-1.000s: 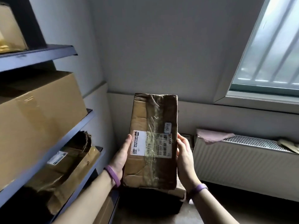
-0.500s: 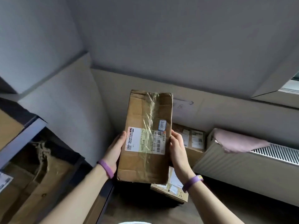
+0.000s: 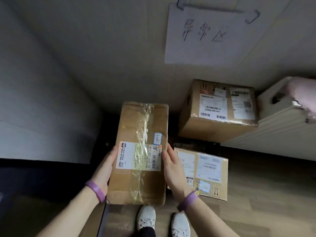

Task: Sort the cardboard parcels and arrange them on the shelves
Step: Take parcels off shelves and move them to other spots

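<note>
Head view: L hand [image 3: 105,169] & R hand [image 3: 173,170] hold parcel [image 3: 139,132] by its long sides, forearms converging.

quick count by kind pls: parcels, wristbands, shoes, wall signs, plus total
cardboard parcels: 3 (held parcel, wall parcel, floor parcel)
purple wristbands: 2
white shoes: 2
paper sign: 1
total: 8

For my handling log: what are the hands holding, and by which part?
A taped cardboard parcel, held between left hand and right hand at its two long sides, beside the shipping label.
</note>
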Available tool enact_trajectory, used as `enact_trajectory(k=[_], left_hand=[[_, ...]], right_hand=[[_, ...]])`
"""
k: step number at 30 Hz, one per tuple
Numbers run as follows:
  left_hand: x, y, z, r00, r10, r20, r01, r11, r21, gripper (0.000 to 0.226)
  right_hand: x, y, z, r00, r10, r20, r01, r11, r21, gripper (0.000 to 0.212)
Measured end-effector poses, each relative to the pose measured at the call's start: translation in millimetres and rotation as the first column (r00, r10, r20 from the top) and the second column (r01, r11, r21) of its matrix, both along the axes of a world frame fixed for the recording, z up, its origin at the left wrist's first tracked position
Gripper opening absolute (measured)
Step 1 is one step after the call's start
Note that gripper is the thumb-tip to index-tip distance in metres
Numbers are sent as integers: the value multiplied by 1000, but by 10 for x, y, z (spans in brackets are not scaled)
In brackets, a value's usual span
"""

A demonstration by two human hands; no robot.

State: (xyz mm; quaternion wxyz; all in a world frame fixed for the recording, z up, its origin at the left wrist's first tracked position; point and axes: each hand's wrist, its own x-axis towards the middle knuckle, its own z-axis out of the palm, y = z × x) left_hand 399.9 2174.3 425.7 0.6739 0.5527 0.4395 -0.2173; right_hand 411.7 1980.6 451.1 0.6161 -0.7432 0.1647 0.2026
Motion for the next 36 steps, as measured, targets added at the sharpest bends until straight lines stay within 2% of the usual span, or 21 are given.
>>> enact_trajectory(k=[2, 5, 8, 11, 15, 17, 19, 21, 24, 27, 30, 33, 36], left_hand=[[107, 28, -375, 998, -56, -5, 56, 998, -39, 54], [304, 64, -889, 989, -144, 27, 144, 989, -17, 61], [481, 78, -1413, 983, -182, 33, 181, 983, 26, 60], [758, 71, -2050, 981, -184, -65, 191, 974, 122, 61], [781, 187, -2928, 988, -91, -126, 114, 976, 185, 59], [718, 291, -3099, 983, -24, -183, 59, 981, 186, 62], [624, 447, -3374, 975, -50, -216, 93, 976, 198, 63], [587, 351, -3073, 967, -139, -215, 185, 959, 213, 67], [555, 80, -2503, 945, -276, -173, 309, 929, 204, 56], [653, -13, -2422, 943, -311, -122, 333, 901, 276, 46], [671, -53, -2523, 899, -416, -140, 434, 802, 411, 34], [608, -92, -2508, 862, -464, -201, 483, 635, 603, 37], [613, -138, -2414, 868, -460, -186, 482, 692, 538, 42]], right_hand=[[113, 56, -441, 1000, -8, -10, 7, 996, -86, 30], [305, 103, -944, 1000, 18, -4, -18, 973, -230, 26], [495, 124, -1308, 992, 56, -117, -94, 934, -346, 22], [606, 111, -1592, 965, 88, -246, -189, 885, -425, 17], [704, 185, -1808, 925, 94, -368, -255, 872, -417, 24], [697, 250, -1911, 916, 94, -390, -256, 886, -387, 24], [633, 303, -2023, 909, 88, -407, -256, 889, -379, 24], [585, 290, -2078, 911, 54, -409, -226, 895, -386, 23], [617, 280, -2162, 906, 43, -421, -219, 899, -379, 23], [723, 302, -2281, 894, 83, -440, -256, 901, -350, 31], [733, 349, -2428, 873, 113, -474, -287, 906, -311, 41], [680, 367, -2518, 833, 147, -533, -347, 889, -297, 50], [594, 379, -2514, 812, 189, -553, -417, 850, -323, 54]])
